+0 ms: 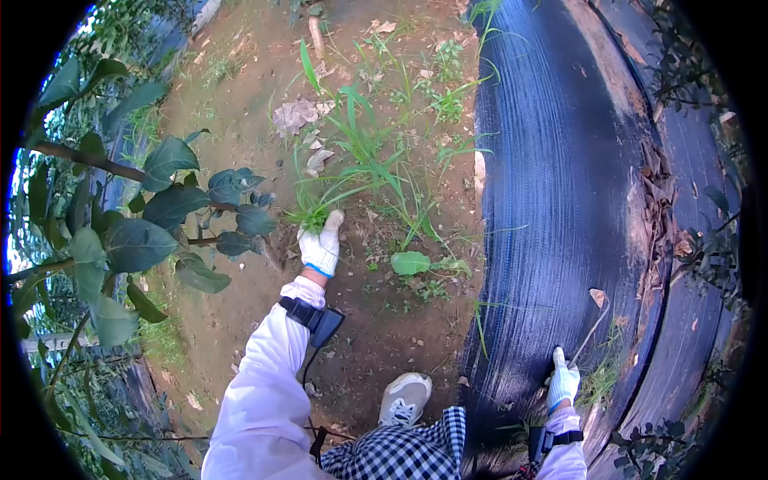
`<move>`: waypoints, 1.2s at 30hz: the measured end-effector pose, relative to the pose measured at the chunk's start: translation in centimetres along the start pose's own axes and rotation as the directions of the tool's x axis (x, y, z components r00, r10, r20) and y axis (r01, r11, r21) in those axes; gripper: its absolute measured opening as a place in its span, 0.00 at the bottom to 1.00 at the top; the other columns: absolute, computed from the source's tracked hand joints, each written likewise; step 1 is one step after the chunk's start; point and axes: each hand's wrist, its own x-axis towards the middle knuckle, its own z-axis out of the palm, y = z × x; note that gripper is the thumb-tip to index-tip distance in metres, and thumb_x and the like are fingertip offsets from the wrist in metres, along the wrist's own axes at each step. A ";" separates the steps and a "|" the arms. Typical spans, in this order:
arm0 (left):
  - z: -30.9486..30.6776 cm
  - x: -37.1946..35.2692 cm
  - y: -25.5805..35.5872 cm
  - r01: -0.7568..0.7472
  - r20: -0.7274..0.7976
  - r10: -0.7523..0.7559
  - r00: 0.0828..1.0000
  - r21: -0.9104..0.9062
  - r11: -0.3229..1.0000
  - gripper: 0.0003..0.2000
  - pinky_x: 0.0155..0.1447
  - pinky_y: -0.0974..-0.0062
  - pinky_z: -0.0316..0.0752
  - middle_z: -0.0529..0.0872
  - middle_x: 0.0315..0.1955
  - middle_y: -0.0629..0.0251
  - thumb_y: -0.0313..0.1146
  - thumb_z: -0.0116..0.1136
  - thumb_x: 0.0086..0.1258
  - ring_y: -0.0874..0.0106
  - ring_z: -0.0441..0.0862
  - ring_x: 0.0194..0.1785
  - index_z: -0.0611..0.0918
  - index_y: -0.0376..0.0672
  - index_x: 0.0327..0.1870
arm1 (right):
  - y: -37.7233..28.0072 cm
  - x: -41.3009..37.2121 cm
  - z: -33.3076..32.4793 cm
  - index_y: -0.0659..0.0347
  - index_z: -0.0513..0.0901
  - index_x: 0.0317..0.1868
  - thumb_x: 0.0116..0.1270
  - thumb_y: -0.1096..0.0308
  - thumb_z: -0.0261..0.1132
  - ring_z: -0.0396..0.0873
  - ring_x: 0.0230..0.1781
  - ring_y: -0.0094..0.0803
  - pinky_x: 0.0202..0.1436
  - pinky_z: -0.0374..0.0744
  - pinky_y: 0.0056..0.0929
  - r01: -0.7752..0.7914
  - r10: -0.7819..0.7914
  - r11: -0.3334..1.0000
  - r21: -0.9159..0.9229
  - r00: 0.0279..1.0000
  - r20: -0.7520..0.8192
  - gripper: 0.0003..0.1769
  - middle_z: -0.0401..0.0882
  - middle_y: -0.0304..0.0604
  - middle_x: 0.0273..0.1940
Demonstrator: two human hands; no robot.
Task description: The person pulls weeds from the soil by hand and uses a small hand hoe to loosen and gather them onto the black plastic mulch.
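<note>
Outdoor ground of bare brown soil [368,344] alongside black ground sheet [528,200], with leafy branches [140,244] at left; nearest, checked cloth [392,456] and pale shoe [406,394]; next, right hand [564,384], white-gloved, low at the sheet, fingers curled round a thin-handled tool [593,331], apparently with a pale flat tip; farther forward, left hand [320,246], white-gloved, blue-edged at the cuff, low over the soil, fingers narrowed on a grass tuft [308,216], exact grip partly hidden; rooted or loose, impossible to tell; possible mishaps: blades torn short, from too high a grip on any firm roots; sheet snagged or nicked, from a careless sweep of the tool; tuft at the fingertips, bright green, fine-bladed, splayed past the glove; to its right, broad-leaved weed [410,262], pale green, low; beyond, taller grass [376,170], long arching blades; farther still, dry leaf [294,116], greyish brown, crumpled
</note>
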 end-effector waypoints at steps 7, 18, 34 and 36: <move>-0.1 5.5 -3.9 -0.035 -0.140 0.158 0.978 0.629 0.777 0.19 0.58 0.57 0.72 0.78 0.49 0.48 0.39 0.67 0.60 0.47 0.74 0.55 0.78 0.39 0.48 | 1.0 0.5 -0.5 0.50 0.71 0.28 0.64 0.51 0.72 0.61 0.10 0.21 0.13 0.64 0.23 -0.013 0.012 0.996 -0.089 1.000 -0.011 0.20 0.65 0.28 0.17; 2.7 10.7 -3.1 -0.129 0.020 0.147 0.989 0.605 0.786 0.16 0.54 0.60 0.75 0.82 0.46 0.51 0.32 0.65 0.60 0.51 0.80 0.49 0.82 0.46 0.51 | 0.2 0.3 0.0 0.50 0.70 0.26 0.64 0.50 0.71 0.62 0.10 0.21 0.13 0.64 0.23 -0.013 0.013 0.998 -0.056 1.000 0.006 0.21 0.65 0.29 0.16; 5.8 9.6 -3.1 -0.058 0.142 0.067 0.988 -0.069 0.996 0.10 0.53 0.73 0.75 0.87 0.46 0.64 0.23 0.56 0.69 0.73 0.81 0.47 0.82 0.37 0.50 | 0.4 0.6 -0.1 0.50 0.72 0.27 0.63 0.50 0.72 0.63 0.10 0.22 0.13 0.64 0.24 -0.035 0.035 0.997 -0.074 0.999 -0.012 0.20 0.66 0.30 0.17; 6.3 9.2 -3.2 -0.175 0.255 0.146 0.956 0.097 0.980 0.14 0.54 0.68 0.76 0.86 0.42 0.59 0.26 0.62 0.63 0.61 0.82 0.47 0.82 0.42 0.51 | 0.5 0.7 -0.1 0.50 0.71 0.27 0.63 0.50 0.72 0.63 0.10 0.21 0.13 0.64 0.24 -0.022 0.021 0.999 -0.050 1.000 -0.005 0.20 0.66 0.30 0.17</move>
